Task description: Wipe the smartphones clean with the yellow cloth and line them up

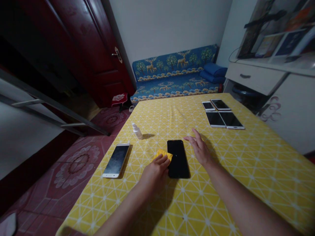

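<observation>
Your left hand (155,170) curls down over a yellow cloth (162,154), pressing it to the left edge of the black phone (178,160). Your right hand (199,149) is spread, just right of that phone. Left of the phone lie a spray bottle (137,131) and a silver phone (116,160); four more phones (220,114) sit grouped beyond it on the bench (246,183).
</observation>
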The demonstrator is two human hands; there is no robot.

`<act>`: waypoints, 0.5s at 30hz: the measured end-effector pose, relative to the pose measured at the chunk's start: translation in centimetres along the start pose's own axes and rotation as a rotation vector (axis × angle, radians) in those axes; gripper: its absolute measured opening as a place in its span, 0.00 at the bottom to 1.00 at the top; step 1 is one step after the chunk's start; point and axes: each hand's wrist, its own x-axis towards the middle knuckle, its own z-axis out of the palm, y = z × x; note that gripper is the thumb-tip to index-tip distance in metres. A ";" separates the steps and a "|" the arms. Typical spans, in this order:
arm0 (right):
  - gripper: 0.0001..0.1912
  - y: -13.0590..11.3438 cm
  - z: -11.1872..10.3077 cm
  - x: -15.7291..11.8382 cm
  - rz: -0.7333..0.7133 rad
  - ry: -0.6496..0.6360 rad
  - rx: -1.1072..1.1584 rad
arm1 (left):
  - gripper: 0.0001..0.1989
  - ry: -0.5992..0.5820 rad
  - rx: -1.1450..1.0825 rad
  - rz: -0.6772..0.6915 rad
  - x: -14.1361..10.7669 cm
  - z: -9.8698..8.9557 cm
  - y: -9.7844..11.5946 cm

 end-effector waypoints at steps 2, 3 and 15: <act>0.33 0.0 0.0 0.0 -0.009 -0.004 -0.014 | 0.17 0.008 0.009 -0.012 -1.1 -0.2 0.8; 0.32 0.0 0.0 0.0 -0.014 -0.005 -0.022 | 0.14 0.004 0.015 -0.001 -1.5 -0.2 1.2; 0.33 -0.3 0.0 -0.1 -0.017 0.019 -0.085 | 0.12 -0.032 0.082 0.110 -5.1 1.8 4.1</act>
